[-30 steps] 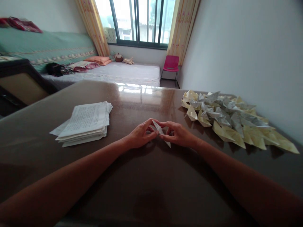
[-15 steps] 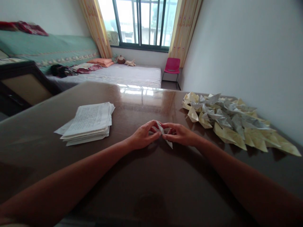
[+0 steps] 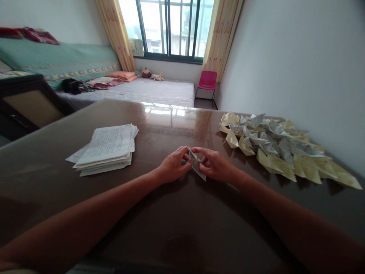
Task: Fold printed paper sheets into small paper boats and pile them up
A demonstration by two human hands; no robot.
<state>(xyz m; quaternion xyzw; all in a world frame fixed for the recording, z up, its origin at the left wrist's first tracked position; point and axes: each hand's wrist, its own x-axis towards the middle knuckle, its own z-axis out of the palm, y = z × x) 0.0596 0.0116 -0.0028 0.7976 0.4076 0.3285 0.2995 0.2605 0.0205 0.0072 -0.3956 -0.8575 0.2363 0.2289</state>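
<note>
Between my two hands, just above the middle of the brown tabletop, is a small folded piece of printed paper (image 3: 196,164), pointed at its lower end and tilted. My left hand (image 3: 174,164) pinches its left side with thumb and fingers. From the other side my right hand (image 3: 217,163) grips it, with the thumb at its right edge and the fingers curled over the top. Part of the paper is hidden behind the fingers. Several folded paper boats (image 3: 265,140), cream and grey printed, lie in a cluster beyond my right hand.
On the left of the glossy brown table (image 3: 159,220) lies a stack of written sheets (image 3: 107,146). Past the far table edge are a bed (image 3: 168,89) and a pink chair (image 3: 207,80). A white wall (image 3: 299,61) runs along the right, and a dark cabinet (image 3: 31,104) stands left.
The folded paper has turned so that more of its printed face shows. My right thumb has moved a little lower and to the right along it; my left hand stays nearly in place.
</note>
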